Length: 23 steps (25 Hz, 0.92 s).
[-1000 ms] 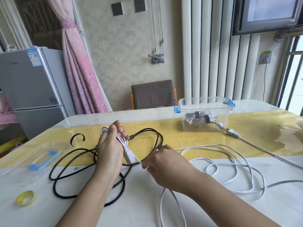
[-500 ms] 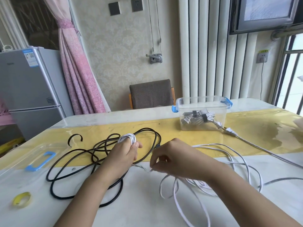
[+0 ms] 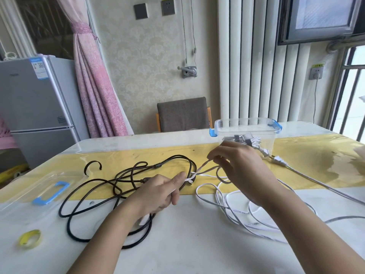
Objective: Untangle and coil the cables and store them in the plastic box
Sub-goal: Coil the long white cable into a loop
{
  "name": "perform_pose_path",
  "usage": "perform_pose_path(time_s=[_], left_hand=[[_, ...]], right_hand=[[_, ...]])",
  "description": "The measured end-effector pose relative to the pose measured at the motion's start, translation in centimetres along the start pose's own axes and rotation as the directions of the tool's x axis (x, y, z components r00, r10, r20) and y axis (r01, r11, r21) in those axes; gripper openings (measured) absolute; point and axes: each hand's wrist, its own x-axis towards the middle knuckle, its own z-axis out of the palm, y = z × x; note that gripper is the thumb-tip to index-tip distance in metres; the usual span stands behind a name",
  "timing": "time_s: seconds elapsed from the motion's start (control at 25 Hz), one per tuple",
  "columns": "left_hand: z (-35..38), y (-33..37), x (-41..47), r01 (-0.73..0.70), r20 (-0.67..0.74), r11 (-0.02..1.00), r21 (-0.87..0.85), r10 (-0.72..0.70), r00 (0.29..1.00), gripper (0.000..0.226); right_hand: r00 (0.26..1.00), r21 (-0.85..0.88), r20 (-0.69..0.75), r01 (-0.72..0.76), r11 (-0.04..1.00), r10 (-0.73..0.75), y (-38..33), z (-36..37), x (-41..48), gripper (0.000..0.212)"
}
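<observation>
A thin white cable (image 3: 227, 204) lies in loose loops on the table at the right. My left hand (image 3: 162, 191) pinches it near its connector end, over the tangled black cable (image 3: 88, 194). My right hand (image 3: 242, 167) grips the same white cable a little farther along, raised in front of the clear plastic box (image 3: 245, 123). A short stretch of white cable runs taut between the two hands. The box has blue clips and holds a coiled white bundle. A white piece shows under my left wrist.
The box's clear lid (image 3: 25, 196) with a blue handle lies at the left. A yellow tape roll (image 3: 29, 237) sits near the front left. A grey cable with a plug (image 3: 278, 161) runs right from the box. A chair (image 3: 182, 113) stands behind the table.
My right hand rose and moved away toward the box, drawing the white cable out. My left hand dropped from an upright wrap to a pinch low over the black cable.
</observation>
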Motion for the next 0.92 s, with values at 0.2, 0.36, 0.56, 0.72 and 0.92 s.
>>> perform_pose_path(time_s=[0.2,0.36,0.56,0.72,0.92], left_hand=[[-0.4,0.4,-0.8,0.116,0.454,0.959,-0.258,0.015,0.891,0.046],[-2.1,-0.3,-0.2,0.198,0.520,0.757,-0.622,0.211,0.828,0.046],[-2.4,-0.5,-0.1,0.111,0.363,0.706,-0.700,0.218,0.906,0.046],[-1.4,0.0,-0.1,0.101,0.325,0.772,-0.628,0.142,0.935,0.044],[-0.6,0.6,-0.5,0.121,0.337,0.843,-0.523,0.075,0.939,0.043]], right_hand=[[0.994,-0.136,-0.105,-0.055,0.989,0.041,0.5,0.2,0.1,0.030],[0.862,-0.388,0.095,-0.429,0.816,0.499,2.7,-0.8,-0.3,0.037],[0.883,-0.278,0.345,-0.229,0.933,0.319,1.0,0.5,-0.6,0.084],[0.960,0.304,0.277,-0.040,0.952,-0.049,-3.6,2.1,-1.0,0.078],[0.925,0.706,0.372,-0.337,0.623,0.079,-4.9,2.4,-1.3,0.040]])
